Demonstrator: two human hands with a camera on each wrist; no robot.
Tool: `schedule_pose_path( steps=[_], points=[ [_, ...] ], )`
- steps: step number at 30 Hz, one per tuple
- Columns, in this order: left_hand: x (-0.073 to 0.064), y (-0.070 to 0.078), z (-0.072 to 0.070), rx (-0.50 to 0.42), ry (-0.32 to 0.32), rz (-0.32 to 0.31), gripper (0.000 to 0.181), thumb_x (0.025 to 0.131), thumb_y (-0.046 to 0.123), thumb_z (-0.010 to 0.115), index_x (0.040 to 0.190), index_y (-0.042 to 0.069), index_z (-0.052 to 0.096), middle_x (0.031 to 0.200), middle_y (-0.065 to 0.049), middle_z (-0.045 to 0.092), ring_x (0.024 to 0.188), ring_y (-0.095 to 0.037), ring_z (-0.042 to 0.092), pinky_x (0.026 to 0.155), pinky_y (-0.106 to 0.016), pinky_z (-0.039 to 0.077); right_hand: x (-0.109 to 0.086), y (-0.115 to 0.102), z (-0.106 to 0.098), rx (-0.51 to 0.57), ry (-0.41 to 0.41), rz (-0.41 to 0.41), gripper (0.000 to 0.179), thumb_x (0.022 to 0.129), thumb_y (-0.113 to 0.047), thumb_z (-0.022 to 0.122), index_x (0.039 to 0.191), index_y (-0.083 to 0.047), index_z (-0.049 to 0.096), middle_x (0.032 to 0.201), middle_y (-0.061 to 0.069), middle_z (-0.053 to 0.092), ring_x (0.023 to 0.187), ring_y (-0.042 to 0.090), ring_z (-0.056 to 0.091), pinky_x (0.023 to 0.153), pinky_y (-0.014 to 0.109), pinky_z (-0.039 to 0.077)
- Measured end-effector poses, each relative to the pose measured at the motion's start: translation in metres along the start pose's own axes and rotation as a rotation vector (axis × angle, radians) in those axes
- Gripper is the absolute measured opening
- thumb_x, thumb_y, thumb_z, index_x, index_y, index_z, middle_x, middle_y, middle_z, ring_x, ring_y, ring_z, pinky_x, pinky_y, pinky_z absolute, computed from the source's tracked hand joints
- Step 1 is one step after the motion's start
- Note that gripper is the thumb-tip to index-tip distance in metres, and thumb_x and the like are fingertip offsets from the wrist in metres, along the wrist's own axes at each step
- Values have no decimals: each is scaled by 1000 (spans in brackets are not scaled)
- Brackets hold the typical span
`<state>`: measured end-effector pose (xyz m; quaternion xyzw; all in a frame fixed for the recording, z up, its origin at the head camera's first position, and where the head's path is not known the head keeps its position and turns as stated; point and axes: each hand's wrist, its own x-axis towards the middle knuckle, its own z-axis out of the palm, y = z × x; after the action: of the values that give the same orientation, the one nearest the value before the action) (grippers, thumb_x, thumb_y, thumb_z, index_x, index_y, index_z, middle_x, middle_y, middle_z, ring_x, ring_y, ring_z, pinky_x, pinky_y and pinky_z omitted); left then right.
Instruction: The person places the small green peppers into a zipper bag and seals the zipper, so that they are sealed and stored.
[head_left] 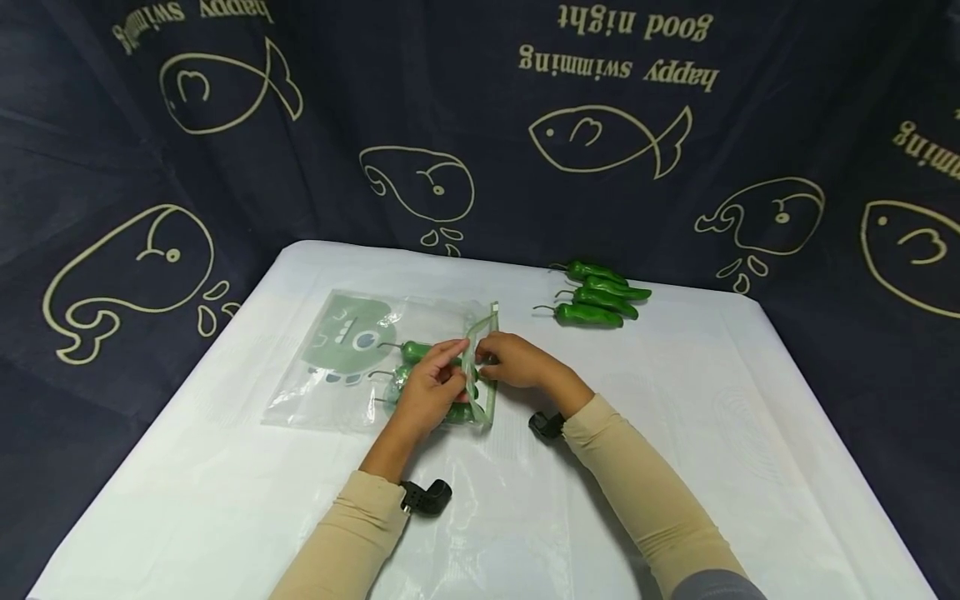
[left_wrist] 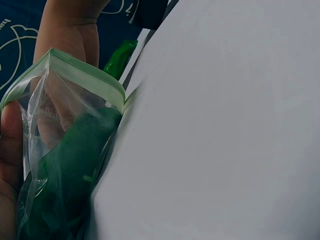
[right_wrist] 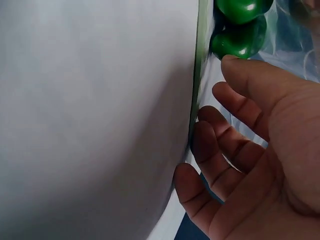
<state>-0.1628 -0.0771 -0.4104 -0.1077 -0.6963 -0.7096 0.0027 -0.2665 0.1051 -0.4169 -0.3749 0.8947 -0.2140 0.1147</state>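
Observation:
A clear zip bag (head_left: 300,408) with a pale green cartoon print lies flat on the table, its green-edged mouth facing right. Inside it are several green peppers (head_left: 415,351), stems pointing left. My left hand (head_left: 427,392) holds the upper layer at the mouth, lifting it into a peak; in the left wrist view the thumb (left_wrist: 11,145) is at the green rim. My right hand (head_left: 517,360) reaches into the mouth from the right. In the right wrist view its fingers are loosely bent, and the thumb tip (right_wrist: 231,62) is right at the rounded end of a pepper (right_wrist: 242,42).
Several more green peppers (head_left: 600,292) lie in a row near the table's back edge, right of the bag. A white cover (head_left: 660,392) lies over the table. Behind it hangs a dark cloth (head_left: 487,83) printed with fish and whales.

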Motion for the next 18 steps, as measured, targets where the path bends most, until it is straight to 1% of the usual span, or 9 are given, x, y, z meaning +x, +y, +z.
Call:
schedule_pose_path(
  steps=[5, 10, 14, 18],
  points=[
    [0, -1, 0, 0, -4, 10, 53, 91, -13, 49, 143, -5, 48, 144, -13, 46, 91, -21, 56, 67, -25, 60, -2, 1, -1, 19, 1, -8, 17, 93, -13, 69, 108, -5, 68, 105, 5, 64, 95, 20, 59, 83, 35, 51],
    [0, -2, 0, 0, -7, 15, 52, 92, -13, 49, 144, -6, 47, 144, -13, 45, 90, -20, 56, 66, -25, 60, -7, 6, -5, 112, 26, -16, 21, 95, -13, 67, 115, -7, 67, 111, 4, 66, 99, 17, 61, 85, 33, 53],
    [0, -2, 0, 6, -4, 10, 52, 92, -13, 49, 144, -4, 48, 144, -12, 45, 90, -18, 56, 67, -25, 60, -13, 12, -12, 177, 99, -22, 22, 96, -11, 65, 117, -4, 66, 113, 8, 66, 100, 20, 61, 85, 36, 54],
    [1, -2, 0, 7, 0, 14, 52, 92, -13, 49, 143, -4, 48, 144, -12, 45, 89, -18, 56, 66, -25, 60, -18, 19, -18, 176, 174, -15, 22, 96, -9, 65, 117, -2, 65, 114, 11, 65, 102, 24, 61, 85, 41, 54]
  ],
)
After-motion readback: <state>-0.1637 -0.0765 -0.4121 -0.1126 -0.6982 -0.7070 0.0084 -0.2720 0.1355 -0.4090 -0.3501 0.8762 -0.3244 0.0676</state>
